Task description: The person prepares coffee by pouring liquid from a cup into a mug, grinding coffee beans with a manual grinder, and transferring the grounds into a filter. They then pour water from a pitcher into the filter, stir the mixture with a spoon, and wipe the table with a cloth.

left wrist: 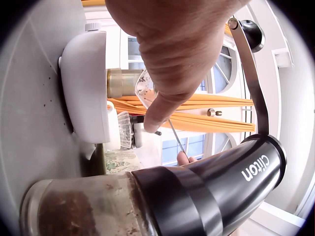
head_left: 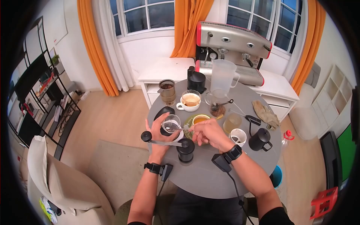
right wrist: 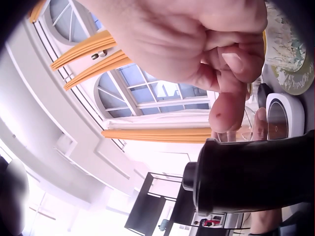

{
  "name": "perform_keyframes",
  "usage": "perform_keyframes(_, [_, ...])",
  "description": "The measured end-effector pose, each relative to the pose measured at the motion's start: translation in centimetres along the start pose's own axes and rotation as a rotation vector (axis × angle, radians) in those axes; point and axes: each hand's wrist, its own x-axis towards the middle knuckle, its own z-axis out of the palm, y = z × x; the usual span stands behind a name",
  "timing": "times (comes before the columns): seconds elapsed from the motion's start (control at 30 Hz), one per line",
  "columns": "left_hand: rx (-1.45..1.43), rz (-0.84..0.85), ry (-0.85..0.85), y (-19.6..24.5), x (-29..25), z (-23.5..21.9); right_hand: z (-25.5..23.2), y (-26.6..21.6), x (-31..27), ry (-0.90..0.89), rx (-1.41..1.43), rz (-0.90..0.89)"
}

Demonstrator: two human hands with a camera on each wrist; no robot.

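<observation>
My left hand (head_left: 155,132) grips a small clear glass cup (head_left: 171,123), tilted over the table left of centre. With curled fingers my right hand (head_left: 213,131) pinches a thin metal stirring utensil (left wrist: 177,135) that slants toward the glass; its far end is blurred. Between my forearms stands a black hand coffee grinder (head_left: 185,153), its long crank sticking out to the left. Brown grounds (left wrist: 69,211) show in the grinder's clear lower jar. A white scale (right wrist: 288,115) with a dark top lies beyond the grinder, below the left hand.
Behind the hands are a white cup (head_left: 189,108), a canister (head_left: 167,93), a black kettle-like pot (head_left: 196,80) and a plastic pitcher (head_left: 222,77). To the right sit a white mug (head_left: 238,135), a black jug (head_left: 260,139) and a crumpled cloth (head_left: 265,114). An espresso machine (head_left: 234,45) stands at the back.
</observation>
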Motion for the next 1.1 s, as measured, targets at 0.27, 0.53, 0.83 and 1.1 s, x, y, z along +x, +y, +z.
perform_keyframes(0.27, [-0.025,-0.046,-0.016,-0.2,-0.1,0.3,-0.9,-0.5,-0.1,0.017,0.065,0.013])
perform_keyframes(0.53, [-0.064,-0.113,-0.042,-0.3,-0.5,0.5,-3.1,-3.1,-3.4,0.064,0.125,-0.046])
perform_keyframes(0.83, [-0.059,-0.039,-0.019,-0.7,-0.3,0.7,-8.8,-6.0,-11.5,0.286,0.121,-0.148])
perform_keyframes(1.1, [-0.061,-0.02,-0.026,-0.6,-0.2,0.5,-11.9,-3.8,-18.6,0.609,-0.092,-0.234])
